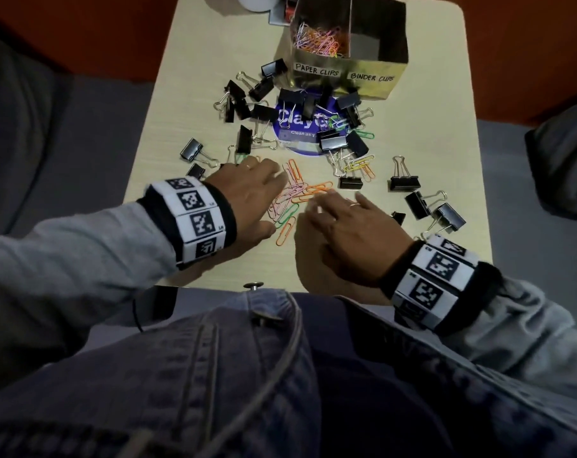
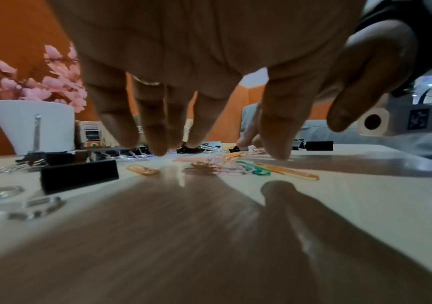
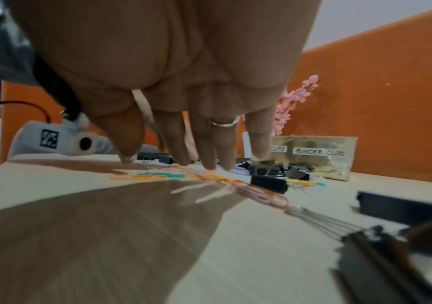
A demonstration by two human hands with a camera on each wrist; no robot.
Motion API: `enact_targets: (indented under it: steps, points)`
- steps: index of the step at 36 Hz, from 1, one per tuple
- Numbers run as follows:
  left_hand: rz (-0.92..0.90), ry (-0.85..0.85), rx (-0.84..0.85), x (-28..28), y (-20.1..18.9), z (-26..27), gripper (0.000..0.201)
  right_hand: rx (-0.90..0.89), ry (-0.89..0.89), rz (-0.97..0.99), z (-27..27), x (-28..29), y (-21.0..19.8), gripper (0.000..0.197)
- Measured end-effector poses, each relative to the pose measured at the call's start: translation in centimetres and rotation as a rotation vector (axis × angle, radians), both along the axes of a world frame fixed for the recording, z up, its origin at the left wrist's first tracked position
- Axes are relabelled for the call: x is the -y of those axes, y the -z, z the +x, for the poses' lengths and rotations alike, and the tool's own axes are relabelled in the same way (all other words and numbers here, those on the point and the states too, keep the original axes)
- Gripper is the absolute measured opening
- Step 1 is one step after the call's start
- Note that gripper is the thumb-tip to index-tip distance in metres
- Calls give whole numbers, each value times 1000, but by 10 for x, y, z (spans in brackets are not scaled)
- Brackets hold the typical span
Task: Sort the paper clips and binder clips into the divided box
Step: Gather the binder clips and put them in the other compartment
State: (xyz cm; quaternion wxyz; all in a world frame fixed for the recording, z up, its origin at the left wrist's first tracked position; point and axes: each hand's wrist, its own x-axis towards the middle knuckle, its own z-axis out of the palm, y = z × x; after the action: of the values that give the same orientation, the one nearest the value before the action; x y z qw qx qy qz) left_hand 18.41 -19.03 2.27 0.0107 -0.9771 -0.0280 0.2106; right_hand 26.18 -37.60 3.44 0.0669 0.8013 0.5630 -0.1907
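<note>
Our left hand (image 1: pixel 247 193) lies palm down with fingers extended, tips at the edge of a loose heap of coloured paper clips (image 1: pixel 293 196); our right hand (image 1: pixel 343 226) lies likewise, fingers spread, on the heap's other side. We cannot tell whether either holds a clip.

Surface: pale wood-grain table (image 1: pixel 439 153); orange wall (image 3: pixel 391 102) behind; grey upholstery to either side.

Beyond our fingertips: black binder clips (image 1: pixel 264 114) strewn across a blue round sticker (image 1: pixel 297 127), between the hands and the box. More binder clips just outside our right hand, others outside our left.

Farther ahead: divided box (image 1: pixel 343 77), gold-sided, labelled PAPER CLIPS and BINDER CLIPS. We see coloured clips in the paper-clip compartment; the binder-clip compartment shows a dark floor.

Past the box, leftward: white pot (image 2: pixel 33 125) with pink blossoms (image 2: pixel 54 82).

Nearest us: denim-clad lap (image 1: pixel 280 375).
</note>
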Motion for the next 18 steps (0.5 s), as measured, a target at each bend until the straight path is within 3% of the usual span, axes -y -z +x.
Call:
enact_targets:
  steps: [5, 9, 18]
  points:
    - [65, -165, -32, -6, 4, -10, 101, 38, 135, -105, 4, 15, 3, 60]
    - [72, -213, -18, -4, 5, -7, 102, -6, 123, -133, 0, 7, 4, 64]
    - [109, -239, -11, -12, 2, -2, 100, -12, 103, -47, 0, -19, -10, 52]
